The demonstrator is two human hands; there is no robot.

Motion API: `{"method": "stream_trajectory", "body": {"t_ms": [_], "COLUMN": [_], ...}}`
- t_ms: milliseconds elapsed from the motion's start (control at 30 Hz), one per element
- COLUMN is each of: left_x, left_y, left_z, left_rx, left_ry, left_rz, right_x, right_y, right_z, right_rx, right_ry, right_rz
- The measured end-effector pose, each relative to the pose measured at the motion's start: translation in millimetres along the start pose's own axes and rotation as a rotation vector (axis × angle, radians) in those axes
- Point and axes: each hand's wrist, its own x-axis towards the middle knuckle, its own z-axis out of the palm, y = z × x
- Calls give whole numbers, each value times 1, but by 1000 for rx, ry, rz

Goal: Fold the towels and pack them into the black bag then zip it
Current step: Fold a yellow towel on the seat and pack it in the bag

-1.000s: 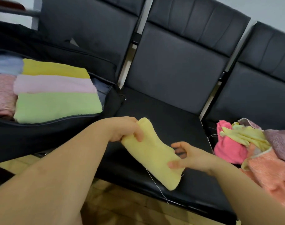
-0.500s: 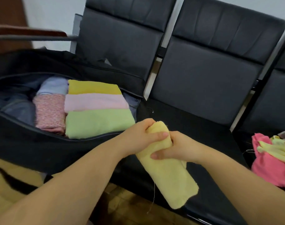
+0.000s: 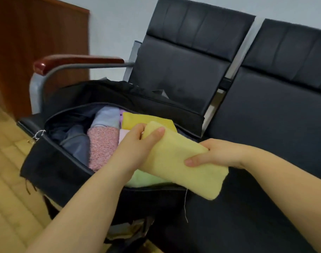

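Observation:
A folded pale yellow towel (image 3: 181, 161) hangs over the right end of the open black bag (image 3: 51, 172). My left hand (image 3: 137, 145) grips the towel's far end, thumb on top. My right hand (image 3: 214, 154) pinches its right edge. Inside the bag lie folded towels: a darker yellow one (image 3: 137, 120), a speckled pink one (image 3: 103, 147), a pale blue one (image 3: 106, 116) and a light green one (image 3: 143, 178) partly under the held towel. A thin pink towel is mostly hidden behind my left hand.
The bag sits on the leftmost black seat (image 3: 176, 70) of a row of joined chairs. A wooden-topped metal armrest (image 3: 77, 62) stands to its left. The seat (image 3: 265, 125) to the right lies beside the bag. Wooden floor (image 3: 8, 170) runs below.
Both hands have carried the folded yellow towel leftward from the middle seat to above the open bag. My right hand has slid to the towel's right edge. The view has swung left.

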Motion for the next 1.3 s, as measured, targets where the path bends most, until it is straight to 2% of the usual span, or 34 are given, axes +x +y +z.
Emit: {"method": "stream_trajectory", "body": {"t_ms": [100,167,233,300,367,400,500,600,700,800,867,967,1167,1300], "left_x": [6,13,27,46,68,80,113,141,172,195,213,242,256,258], "left_y": [-3,0,5,9,13,16,31,41,38,31,24,13,-21,-50], "left_z": [-18,-27,-34,-43,-51,-55,-67,-76,-77,-68,-61,-55,-44,-45], "left_rx": [-49,-117,-114,-70,-42,-76,-211,-168,-107,-74,-52,144,431,568], "left_ry": [0,22,78,99,74,61,15,-87,-68,4,112,259,334,314], "left_rz": [-64,-89,-107,-135,-179,-220,-402,-568,-624,-573,-447,-278,-167,-106], "right_x": [19,30,42,60,80,91,121,142,160,187,205,226,253,262], "right_y": [-11,-25,-40,-50,-52,-52,-55,-59,-60,-56,-52,-50,-42,-35], "right_z": [-10,-19,-28,-35,-37,-38,-41,-49,-56,-61,-64,-70,-57,-44], "right_rx": [-3,-41,-103,-69,199,365,715,845,936,970,903,784,531,363], "right_ry": [-45,-12,97,300,468,491,431,353,330,401,506,622,731,789], "right_rz": [18,10,-6,-21,-3,29,132,175,184,130,50,-48,-76,-3]}}
